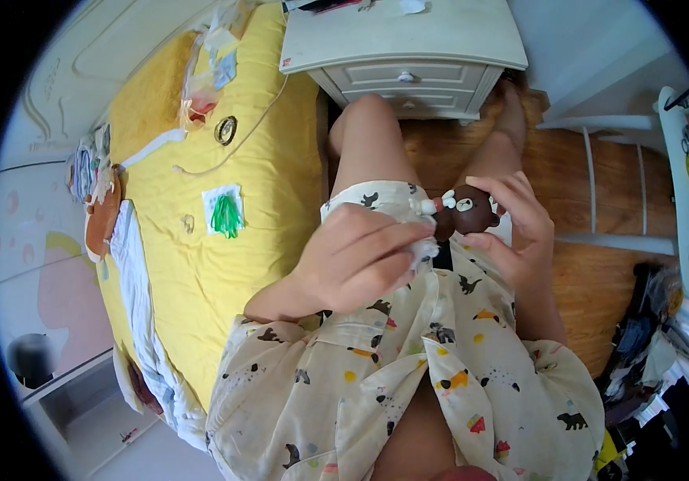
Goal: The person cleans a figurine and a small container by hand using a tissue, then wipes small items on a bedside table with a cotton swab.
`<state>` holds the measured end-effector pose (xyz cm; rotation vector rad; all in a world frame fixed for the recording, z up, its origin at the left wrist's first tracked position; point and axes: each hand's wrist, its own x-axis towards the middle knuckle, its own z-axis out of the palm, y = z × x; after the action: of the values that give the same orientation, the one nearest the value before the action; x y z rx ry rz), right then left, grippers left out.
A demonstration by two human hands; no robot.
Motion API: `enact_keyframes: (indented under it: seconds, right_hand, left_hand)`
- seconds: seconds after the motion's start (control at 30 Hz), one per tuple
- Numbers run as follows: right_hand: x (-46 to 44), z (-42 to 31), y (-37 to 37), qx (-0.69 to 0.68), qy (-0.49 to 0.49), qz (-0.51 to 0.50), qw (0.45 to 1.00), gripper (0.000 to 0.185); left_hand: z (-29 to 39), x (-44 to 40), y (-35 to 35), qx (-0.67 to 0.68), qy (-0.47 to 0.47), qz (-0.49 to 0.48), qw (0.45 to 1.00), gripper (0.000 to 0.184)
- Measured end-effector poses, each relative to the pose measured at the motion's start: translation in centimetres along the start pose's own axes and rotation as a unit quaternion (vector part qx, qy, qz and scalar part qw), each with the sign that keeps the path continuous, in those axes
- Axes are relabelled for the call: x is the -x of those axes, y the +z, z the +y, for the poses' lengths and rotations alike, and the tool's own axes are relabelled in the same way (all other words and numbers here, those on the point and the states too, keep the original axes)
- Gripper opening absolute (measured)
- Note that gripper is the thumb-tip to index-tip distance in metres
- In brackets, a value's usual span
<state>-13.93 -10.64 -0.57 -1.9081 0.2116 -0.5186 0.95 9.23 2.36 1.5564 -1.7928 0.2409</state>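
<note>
A brown bear figurine [472,210] with a pale muzzle and a small white-and-red detail at its neck is held over my lap. My right hand [525,220] grips its head between thumb and fingers. My left hand [356,260] is closed in a pinch on a crumpled white tissue [426,253], right against the figurine's lower body. The fingers of my left hand partly hide the tissue and the figurine's lower end.
To the left is a bed with a yellow cover [264,184], holding green strips [226,215] on a white packet, a dark ring-shaped roll [226,130] and a cable. A white drawer cabinet [408,76] stands ahead. Clothes [641,361] are piled at the right.
</note>
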Motion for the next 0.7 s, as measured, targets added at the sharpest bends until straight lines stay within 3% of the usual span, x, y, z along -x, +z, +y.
enact_keyframes:
  seconds: [0.1, 0.47, 0.7]
  right_hand:
    - [-0.3, 0.0, 0.0, 0.017, -0.049, 0.048, 0.997, 0.055]
    - [0.1, 0.2, -0.2, -0.066, -0.020, 0.051, 0.996, 0.055]
    - [0.1, 0.8, -0.1, -0.171, -0.001, 0.036, 0.985, 0.054]
  left_hand:
    - [0.0, -0.3, 0.9, 0.015, -0.015, 0.021, 1.000, 0.033]
    - [0.0, -1.2, -0.2, 0.058, -0.077, 0.060, 0.994, 0.037]
    - [-0.8, -0.9, 1.4, 0.104, -0.121, 0.173, 0.972, 0.034]
